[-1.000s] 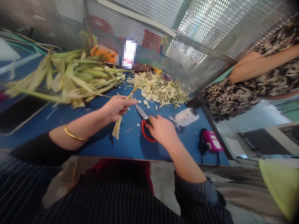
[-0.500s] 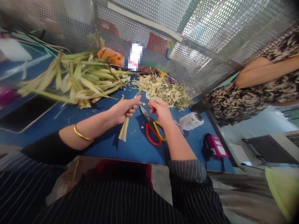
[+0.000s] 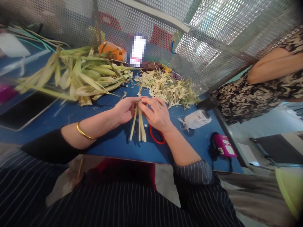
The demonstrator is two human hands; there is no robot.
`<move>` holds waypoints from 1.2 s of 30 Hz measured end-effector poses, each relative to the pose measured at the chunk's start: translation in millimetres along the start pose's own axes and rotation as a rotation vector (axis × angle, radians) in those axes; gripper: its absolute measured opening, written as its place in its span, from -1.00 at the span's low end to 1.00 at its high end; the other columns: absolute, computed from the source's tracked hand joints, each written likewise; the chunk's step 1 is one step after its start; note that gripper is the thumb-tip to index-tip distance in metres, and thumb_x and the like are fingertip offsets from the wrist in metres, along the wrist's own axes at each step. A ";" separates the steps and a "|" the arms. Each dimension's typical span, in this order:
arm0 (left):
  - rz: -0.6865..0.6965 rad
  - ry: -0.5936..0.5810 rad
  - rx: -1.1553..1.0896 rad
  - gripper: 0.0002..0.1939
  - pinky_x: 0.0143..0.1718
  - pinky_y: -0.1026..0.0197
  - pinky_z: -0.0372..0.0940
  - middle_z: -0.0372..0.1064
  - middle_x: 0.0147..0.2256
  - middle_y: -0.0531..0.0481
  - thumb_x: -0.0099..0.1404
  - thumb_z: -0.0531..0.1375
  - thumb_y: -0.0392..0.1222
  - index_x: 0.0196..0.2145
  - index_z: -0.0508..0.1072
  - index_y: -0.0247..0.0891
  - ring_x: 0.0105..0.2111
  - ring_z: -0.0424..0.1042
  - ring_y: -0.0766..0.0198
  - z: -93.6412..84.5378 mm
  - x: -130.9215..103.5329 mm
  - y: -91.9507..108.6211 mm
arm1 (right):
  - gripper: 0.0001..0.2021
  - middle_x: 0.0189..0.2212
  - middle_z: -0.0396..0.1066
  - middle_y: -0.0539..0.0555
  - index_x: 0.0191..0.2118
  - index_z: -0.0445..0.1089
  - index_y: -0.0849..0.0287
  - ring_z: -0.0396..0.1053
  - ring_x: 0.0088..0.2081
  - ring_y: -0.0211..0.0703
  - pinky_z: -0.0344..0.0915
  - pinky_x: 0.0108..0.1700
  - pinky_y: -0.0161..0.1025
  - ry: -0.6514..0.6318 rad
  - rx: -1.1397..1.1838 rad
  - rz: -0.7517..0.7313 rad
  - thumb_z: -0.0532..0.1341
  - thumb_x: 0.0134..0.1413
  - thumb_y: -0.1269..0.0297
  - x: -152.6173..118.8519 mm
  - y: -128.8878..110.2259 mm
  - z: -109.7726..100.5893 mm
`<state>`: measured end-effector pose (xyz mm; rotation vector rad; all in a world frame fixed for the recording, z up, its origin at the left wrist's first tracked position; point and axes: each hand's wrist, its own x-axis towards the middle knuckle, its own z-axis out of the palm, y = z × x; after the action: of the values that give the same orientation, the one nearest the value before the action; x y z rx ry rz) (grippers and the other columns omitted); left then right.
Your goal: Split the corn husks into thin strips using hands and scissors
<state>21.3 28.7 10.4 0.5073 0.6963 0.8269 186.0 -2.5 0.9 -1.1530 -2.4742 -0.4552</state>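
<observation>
In the head view, a small bundle of pale husk strips hangs with its lower ends fanned apart above the blue table. My left hand is closed around the upper part of the bundle. My right hand meets it there, fingers pinched on the same strips; the exact grip is partly hidden. Under my right hand lie scissors, with only a red handle loop showing clearly. Just beyond the hands is a heap of shredded husk. To the left spreads a pile of long green corn husks.
A phone with a lit screen stands at the back beside an orange package. A white plastic-wrapped item and a purple box sit right. A dark tablet-like device lies left. Another person's arm is beyond the mesh-side corner.
My right hand has moved left to join my left hand at the bundle, now covering most of the scissors. The strips' lower ends have spread apart and shifted right.
</observation>
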 end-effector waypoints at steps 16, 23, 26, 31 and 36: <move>0.020 -0.072 0.559 -0.75 -0.33 0.22 0.35 0.53 -0.38 -0.08 0.16 0.24 -0.28 -0.16 0.48 -0.28 -0.43 0.49 0.29 6.5 -16.0 -9.3 | -0.82 -0.44 0.43 0.00 -0.32 0.39 0.15 0.40 -0.39 -0.22 0.34 -0.22 -0.23 0.319 0.790 0.625 0.16 0.14 0.15 1.4 -0.9 4.1; 0.050 -0.074 0.661 -0.83 -0.40 0.27 0.36 0.53 -0.45 -0.09 0.23 0.23 -0.14 -0.40 0.51 -0.29 -0.49 0.49 0.32 -2.0 -5.4 -19.0 | -0.86 -0.54 0.35 -0.09 -0.35 0.36 0.15 0.30 -0.49 -0.30 0.24 -0.35 -0.30 0.277 1.023 0.670 0.24 0.05 0.20 5.3 2.1 2.0; 0.041 -0.071 0.664 -0.85 -0.41 0.28 0.36 0.53 -0.46 -0.09 0.23 0.23 -0.15 -0.39 0.53 -0.29 -0.50 0.50 0.32 -1.8 -4.1 -19.7 | -0.83 -0.56 0.33 -0.10 -0.41 0.31 0.15 0.31 -0.50 -0.31 0.24 -0.36 -0.30 0.311 1.106 0.683 0.24 0.06 0.18 5.2 5.0 3.0; 0.000 -0.076 0.581 -0.72 -0.38 0.28 0.38 0.56 -0.40 -0.14 0.22 0.27 -0.02 -0.29 0.54 -0.33 -0.44 0.53 0.28 -0.5 -6.3 -18.1 | -0.77 -0.56 0.32 -0.08 -0.47 0.30 0.16 0.31 -0.50 -0.31 0.25 -0.33 -0.29 0.376 1.189 0.684 0.16 0.15 0.17 5.2 6.6 4.3; -0.037 -0.110 0.429 -0.73 -0.34 0.30 0.40 0.57 -0.38 -0.13 0.27 0.23 -0.04 -0.24 0.53 -0.33 -0.42 0.53 0.31 -3.7 -4.7 -16.5 | -0.82 -0.54 0.35 -0.06 -0.47 0.32 0.16 0.34 -0.46 -0.27 0.29 -0.30 -0.27 0.430 1.138 0.672 0.17 0.15 0.25 5.3 6.7 6.0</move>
<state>24.4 15.9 -1.2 0.9161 0.7812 0.6088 186.9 7.7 -1.1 -1.0671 -1.3926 0.7313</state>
